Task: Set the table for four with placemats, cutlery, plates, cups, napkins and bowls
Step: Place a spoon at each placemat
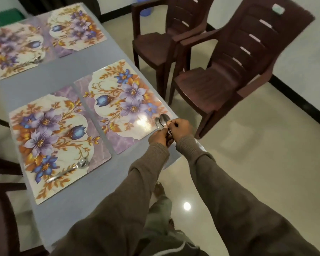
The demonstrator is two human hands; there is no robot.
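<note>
Left hand (158, 137): fingers are curled round the handles of a bunch of spoons (162, 122); the bunch is held over the table's near right corner, at the edge of the near right mat (124, 106).
Right hand (180, 129): fingers are curled; one spoon in the bunch is pinched just below its bowl; the hand is touching the left hand.
Spoons: two bowls are seen above the hands, over the mat's corner; the handles are hidden in the hands.
Near left mat (57, 143): a floral mat laid just beside the near right one; a single spoon (68, 170) is laid on its near end.
Far mats: a far right mat (76, 28) and a far left mat (15, 50) are laid side by side; another spoon (37, 60) is seen on the far left one, blurred.
Table (63, 76): covered in plain grey-blue; the two pairs of mats are set well apart.
Room: two dark brown plastic chairs (229, 71) are stood to the right of the table, turned away from it; a glossy cream tiled floor (266, 145) is seen; white walls with a dark skirting.
</note>
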